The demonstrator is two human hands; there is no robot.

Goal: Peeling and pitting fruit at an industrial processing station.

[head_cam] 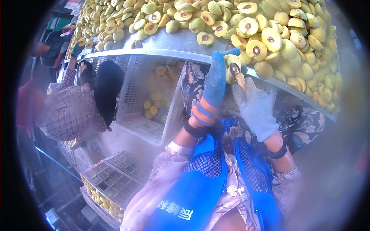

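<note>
My left hand (215, 76), in a blue glove, holds a yellow-green fruit half (233, 60), likely peach, at the table's edge. In a pale grey glove, my right hand (254, 101) grips a pitting knife by its short wooden handle (240, 79). The tool's dark curved metal end (234, 68) rests against the fruit; how deep it goes is hidden. Just beyond both hands, halved fruits (271, 39) are heaped on a metal table (167, 43), many showing brown stone cavities or stones on their cut faces.
A raised metal rim (138, 52) borders the table. Left of my legs, a white plastic crate (144, 127) contains some fruit halves. Behind it, a stacked crate (109, 176) shows fruit through its side. A co-worker in a checked shirt (72, 112) sits at the left.
</note>
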